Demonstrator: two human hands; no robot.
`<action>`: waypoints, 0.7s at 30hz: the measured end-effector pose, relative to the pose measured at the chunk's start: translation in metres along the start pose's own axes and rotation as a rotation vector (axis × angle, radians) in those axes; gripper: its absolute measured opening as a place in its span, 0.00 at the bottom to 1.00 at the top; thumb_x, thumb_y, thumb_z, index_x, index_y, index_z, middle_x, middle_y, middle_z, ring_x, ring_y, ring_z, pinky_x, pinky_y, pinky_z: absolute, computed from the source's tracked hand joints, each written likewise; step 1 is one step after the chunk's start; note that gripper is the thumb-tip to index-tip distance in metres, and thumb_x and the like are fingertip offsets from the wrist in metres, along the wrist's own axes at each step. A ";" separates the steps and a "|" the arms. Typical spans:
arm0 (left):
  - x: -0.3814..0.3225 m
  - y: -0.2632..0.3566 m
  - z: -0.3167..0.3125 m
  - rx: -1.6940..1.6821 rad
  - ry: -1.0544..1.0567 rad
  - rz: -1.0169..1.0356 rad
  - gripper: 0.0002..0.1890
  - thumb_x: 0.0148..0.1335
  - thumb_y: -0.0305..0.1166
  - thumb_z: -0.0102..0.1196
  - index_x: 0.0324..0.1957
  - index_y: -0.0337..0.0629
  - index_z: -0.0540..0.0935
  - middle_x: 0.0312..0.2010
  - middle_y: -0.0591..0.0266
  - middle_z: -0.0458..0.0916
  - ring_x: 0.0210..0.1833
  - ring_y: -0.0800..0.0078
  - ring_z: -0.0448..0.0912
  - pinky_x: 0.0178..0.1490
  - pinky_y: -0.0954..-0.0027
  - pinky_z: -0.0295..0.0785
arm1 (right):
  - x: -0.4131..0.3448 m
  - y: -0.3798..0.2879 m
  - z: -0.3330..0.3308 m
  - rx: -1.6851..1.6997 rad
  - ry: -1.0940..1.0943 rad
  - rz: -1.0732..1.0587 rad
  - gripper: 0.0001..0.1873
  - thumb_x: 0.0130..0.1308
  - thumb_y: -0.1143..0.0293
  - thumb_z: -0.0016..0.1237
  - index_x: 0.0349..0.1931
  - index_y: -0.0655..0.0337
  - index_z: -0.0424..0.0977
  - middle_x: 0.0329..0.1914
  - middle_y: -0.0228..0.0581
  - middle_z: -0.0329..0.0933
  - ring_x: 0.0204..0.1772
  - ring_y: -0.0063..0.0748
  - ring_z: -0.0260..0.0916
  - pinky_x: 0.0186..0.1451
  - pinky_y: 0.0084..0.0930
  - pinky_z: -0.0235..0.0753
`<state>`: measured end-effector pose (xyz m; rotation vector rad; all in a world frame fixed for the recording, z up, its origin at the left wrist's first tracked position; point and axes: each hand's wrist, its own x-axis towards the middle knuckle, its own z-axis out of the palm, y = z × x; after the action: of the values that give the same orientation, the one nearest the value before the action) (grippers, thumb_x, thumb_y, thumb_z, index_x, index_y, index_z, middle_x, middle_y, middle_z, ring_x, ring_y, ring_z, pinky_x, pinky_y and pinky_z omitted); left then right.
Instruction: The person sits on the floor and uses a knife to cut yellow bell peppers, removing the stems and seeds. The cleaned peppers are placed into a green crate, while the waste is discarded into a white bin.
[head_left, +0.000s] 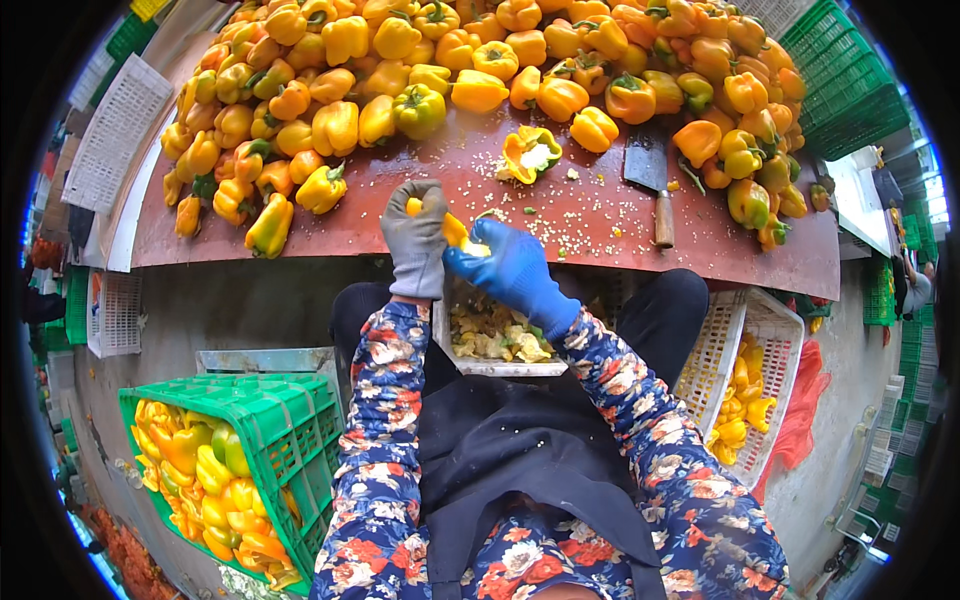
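Note:
My left hand (418, 229), in a grey glove, grips a piece of yellow bell pepper (453, 229) over the front edge of the red table (315, 238). My right hand (511, 262), in a blue glove, has its fingers at the pepper's inner side, where pale core shows; they partly hide it. A cut pepper half (531, 154) lies beyond my hands with its white seed core facing up. Right of it rests a cleaver (649, 180) with a wooden handle, among scattered seeds. Below my hands, between my knees, a white crate (510, 367) holds pepper cores and scraps.
Whole yellow and orange peppers (480, 56) are heaped across the table's far side. A green crate (300, 431) of cut peppers stands at lower left. At right is a white basket (776, 375) with yellow pepper pieces, beside red netting (806, 405). Another person (916, 289) is at the far right.

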<state>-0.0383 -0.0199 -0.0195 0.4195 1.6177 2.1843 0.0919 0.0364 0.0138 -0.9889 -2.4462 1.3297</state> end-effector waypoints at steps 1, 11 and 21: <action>0.000 0.006 0.003 -0.003 0.033 0.094 0.06 0.55 0.29 0.57 0.34 0.38 0.78 0.24 0.68 0.75 0.24 0.82 0.71 0.29 0.79 0.69 | -0.002 0.003 -0.005 -0.122 0.037 -0.016 0.25 0.50 0.45 0.55 0.33 0.60 0.73 0.28 0.48 0.76 0.32 0.44 0.75 0.35 0.34 0.72; 0.018 0.009 0.006 0.037 -0.016 -0.198 0.08 0.55 0.25 0.51 0.38 0.35 0.77 0.21 0.61 0.77 0.23 0.76 0.74 0.26 0.77 0.70 | 0.089 0.067 -0.079 -1.109 0.227 -0.476 0.25 0.56 0.68 0.44 0.57 0.52 0.62 0.55 0.40 0.68 0.55 0.40 0.68 0.54 0.36 0.67; 0.001 0.019 0.012 -0.351 -0.418 -0.512 0.24 0.57 0.33 0.55 0.56 0.41 0.68 0.38 0.59 0.79 0.36 0.71 0.78 0.32 0.75 0.74 | 0.037 0.019 -0.037 -0.372 0.195 -0.467 0.20 0.48 0.63 0.57 0.43 0.53 0.73 0.35 0.46 0.76 0.40 0.46 0.74 0.45 0.37 0.72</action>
<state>-0.0364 -0.0139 0.0019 0.2897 0.9626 1.7866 0.0890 0.0922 0.0149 -0.5220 -2.5966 0.6172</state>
